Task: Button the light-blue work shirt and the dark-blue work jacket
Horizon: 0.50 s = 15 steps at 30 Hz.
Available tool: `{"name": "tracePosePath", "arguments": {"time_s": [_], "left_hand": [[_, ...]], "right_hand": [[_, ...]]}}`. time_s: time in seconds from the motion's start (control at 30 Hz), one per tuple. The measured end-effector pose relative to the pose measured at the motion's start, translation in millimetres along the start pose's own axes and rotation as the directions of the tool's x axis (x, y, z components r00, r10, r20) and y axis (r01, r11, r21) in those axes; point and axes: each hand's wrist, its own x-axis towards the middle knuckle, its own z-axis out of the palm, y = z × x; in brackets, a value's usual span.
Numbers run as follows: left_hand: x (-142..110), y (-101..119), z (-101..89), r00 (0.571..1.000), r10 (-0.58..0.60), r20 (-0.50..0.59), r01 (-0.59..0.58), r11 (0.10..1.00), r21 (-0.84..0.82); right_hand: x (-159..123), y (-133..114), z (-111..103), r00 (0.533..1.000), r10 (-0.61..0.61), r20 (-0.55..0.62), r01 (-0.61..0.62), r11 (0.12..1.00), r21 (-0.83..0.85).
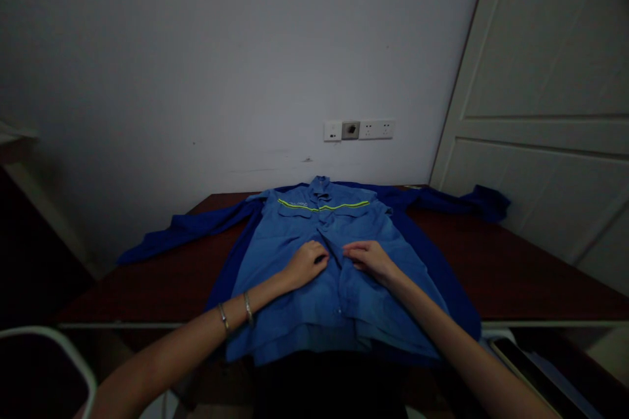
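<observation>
A light blue work shirt (289, 236) with a yellow-green stripe across the chest lies front up, collar toward the wall. Its lower front hangs over the near table edge. Beneath it, a darker blue garment (427, 255) spreads its long sleeves out to both sides. My left hand (308, 263), with two bracelets on the wrist, is closed with curled fingers at the left side of the shirt's front opening. Across the opening, my right hand (371, 258) pinches the cloth at the right front edge. The exact hold of the fingertips is partly hidden.
The dark red table (491, 262) stands against a pale wall (196, 65) with a row of sockets (376, 129). A white panelled door (545, 98) is at the right. Below the table's front right are shelved items (535, 373); a pale curved chair frame (63, 344) is at lower left.
</observation>
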Motion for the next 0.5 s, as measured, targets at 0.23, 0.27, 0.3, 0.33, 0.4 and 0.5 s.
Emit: {"name": "tracePosePath", "arguments": {"time_s": [0.23, 0.27, 0.3, 0.33, 0.4, 0.5], "left_hand": [[19.6, 12.2, -16.6, 0.942, -0.254, -0.22, 0.147, 0.9, -0.411], [22.8, 13.1, -18.3, 0.937, -0.264, -0.231, 0.145, 0.891, -0.431], [25.5, 13.5, -19.6, 0.935, -0.265, -0.236, 0.139, 0.886, -0.443], [27.7, 13.7, -20.5, 0.937, -0.257, -0.237, 0.129, 0.885, -0.448], [30.4, 13.5, -21.5, 0.946, -0.224, -0.235, 0.102, 0.893, -0.439], [31.0, 12.8, -22.1, 0.96, -0.177, -0.215, 0.08, 0.915, -0.395]], "right_hand": [[8.0, -23.6, 6.3, 0.967, -0.207, -0.15, 0.217, 0.974, 0.056], [9.3, -26.2, 7.8, 0.961, -0.228, -0.157, 0.239, 0.97, 0.053], [10.4, -28.5, 9.3, 0.956, -0.246, -0.159, 0.256, 0.966, 0.043], [11.0, -30.4, 10.7, 0.953, -0.262, -0.153, 0.27, 0.962, 0.03], [11.4, -33.6, 12.9, 0.952, -0.279, -0.124, 0.283, 0.959, 0.016], [11.0, -37.0, 15.1, 0.952, -0.29, -0.104, 0.293, 0.956, 0.014]]}}
